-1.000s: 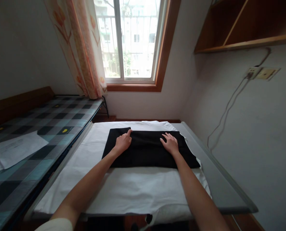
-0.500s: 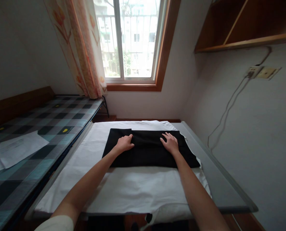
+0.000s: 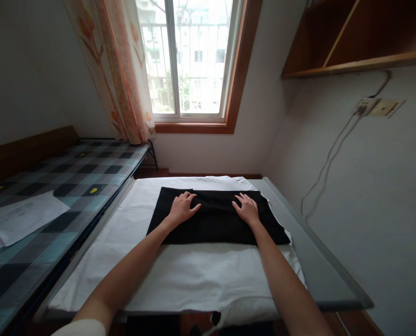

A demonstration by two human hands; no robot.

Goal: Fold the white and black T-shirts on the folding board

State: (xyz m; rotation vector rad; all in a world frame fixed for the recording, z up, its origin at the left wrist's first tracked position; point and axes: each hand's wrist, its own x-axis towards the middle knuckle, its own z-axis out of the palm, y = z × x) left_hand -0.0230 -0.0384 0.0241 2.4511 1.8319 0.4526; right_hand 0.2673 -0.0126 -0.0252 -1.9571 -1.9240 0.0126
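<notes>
A folded black cloth [image 3: 218,224] lies across a white cloth [image 3: 208,275] on a grey table [image 3: 323,275]. My left hand [image 3: 183,206] rests on the left part of the black cloth, thumb and fingers apart. On its right part lies my right hand [image 3: 246,208], palm down with the fingers spread. Neither hand grips anything. The white cloth hangs a little over the table's near edge.
At the left stands a bed with a checkered mattress [image 3: 54,186] and papers [image 3: 26,217] on it. A curtain [image 3: 124,84] hangs by the window [image 3: 197,65]. A wooden shelf [image 3: 369,60] and a socket with a cable [image 3: 365,106] are on the right wall.
My left hand has shifted slightly up and to the right on the black cloth, and its fingers have spread. My right hand has stayed nearly in place.
</notes>
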